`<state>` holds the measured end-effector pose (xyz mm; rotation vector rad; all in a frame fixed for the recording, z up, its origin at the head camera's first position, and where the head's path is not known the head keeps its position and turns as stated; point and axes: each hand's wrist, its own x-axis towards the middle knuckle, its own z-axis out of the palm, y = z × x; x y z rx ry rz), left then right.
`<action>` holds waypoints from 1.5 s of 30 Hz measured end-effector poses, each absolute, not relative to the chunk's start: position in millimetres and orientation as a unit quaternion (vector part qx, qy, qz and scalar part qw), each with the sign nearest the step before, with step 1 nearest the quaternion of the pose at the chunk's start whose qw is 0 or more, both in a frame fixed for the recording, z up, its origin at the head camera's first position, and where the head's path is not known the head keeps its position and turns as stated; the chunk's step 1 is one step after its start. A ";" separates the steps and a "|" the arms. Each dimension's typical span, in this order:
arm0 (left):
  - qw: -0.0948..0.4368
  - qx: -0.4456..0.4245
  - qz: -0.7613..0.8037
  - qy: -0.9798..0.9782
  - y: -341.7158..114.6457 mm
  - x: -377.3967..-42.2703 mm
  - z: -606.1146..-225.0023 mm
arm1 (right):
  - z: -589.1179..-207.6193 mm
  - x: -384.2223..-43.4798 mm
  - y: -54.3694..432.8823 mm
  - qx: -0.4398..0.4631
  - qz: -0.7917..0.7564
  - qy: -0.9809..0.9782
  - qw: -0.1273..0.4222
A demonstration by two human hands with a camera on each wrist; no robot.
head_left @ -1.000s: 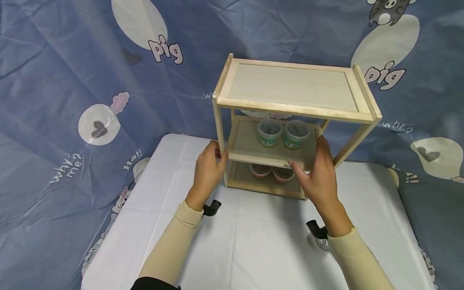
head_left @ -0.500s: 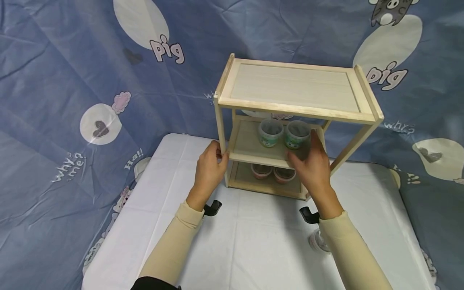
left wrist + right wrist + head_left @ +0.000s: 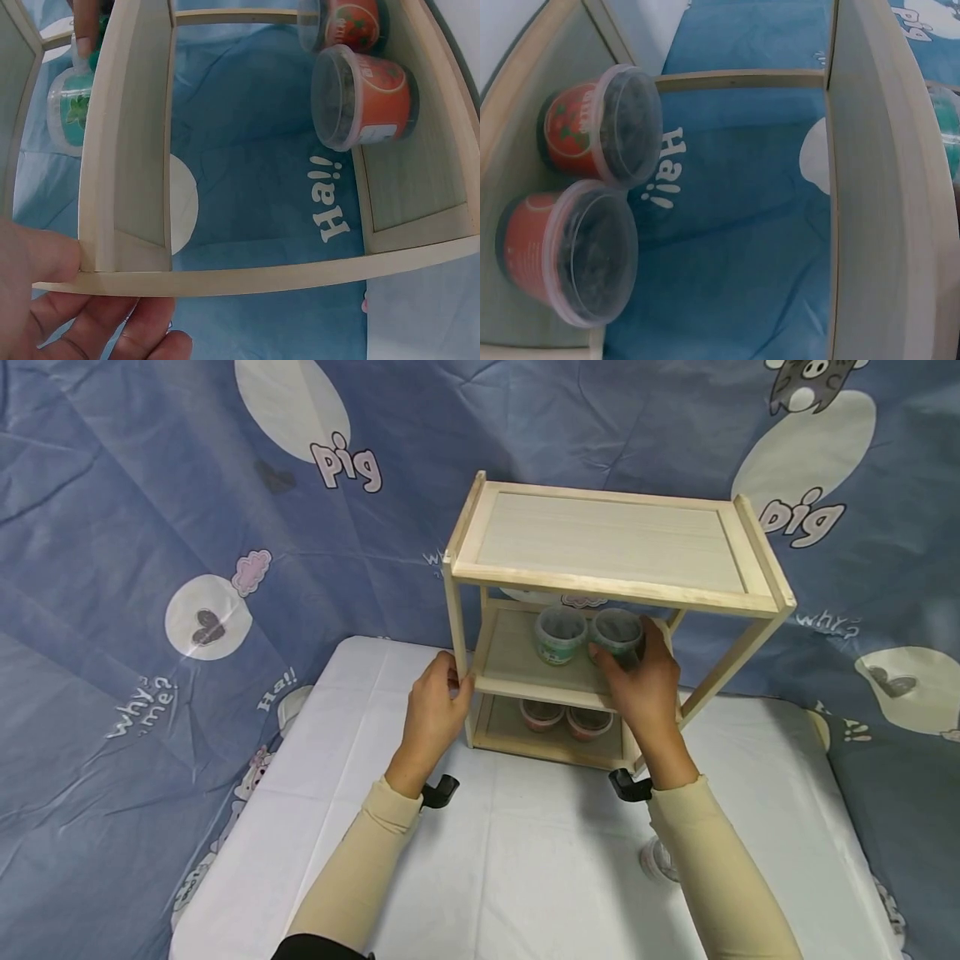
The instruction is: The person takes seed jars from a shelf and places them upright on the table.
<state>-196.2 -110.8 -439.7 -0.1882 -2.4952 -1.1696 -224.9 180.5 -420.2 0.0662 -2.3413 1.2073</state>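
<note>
A wooden rack (image 3: pixel 611 539) with three levels stands on the white-covered table. My left hand (image 3: pixel 437 706) grips its left front post; the left wrist view shows the thumb on one side and fingers on the other. On the middle level, two clear plastic tubs with green labels sit side by side. My right hand (image 3: pixel 647 689) holds the right-hand tub (image 3: pixel 617 625), thumb at its near side and fingers at its right. The left-hand tub (image 3: pixel 558 643) is untouched. Two red-labelled lidded tubs (image 3: pixel 592 124) stand on the bottom level.
A clear jar (image 3: pixel 658 858) lies or stands on the table (image 3: pixel 525 860) beside my right forearm, partly hidden by the sleeve. Blue patterned cloth (image 3: pixel 187 460) hangs behind the rack. The rack's top board overhangs the tubs, and its right front post (image 3: pixel 723 664) is beside my right hand.
My right hand has moved left and inward from the middle level's right end to the right green-labelled tub and taken hold of it. My left hand has stayed on the post.
</note>
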 end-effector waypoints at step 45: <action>0.179 -0.066 -0.414 -0.890 -110.2 -194.4 -436.5 | -391.5 -106.7 188.5 0.113 0.568 -0.778 0.242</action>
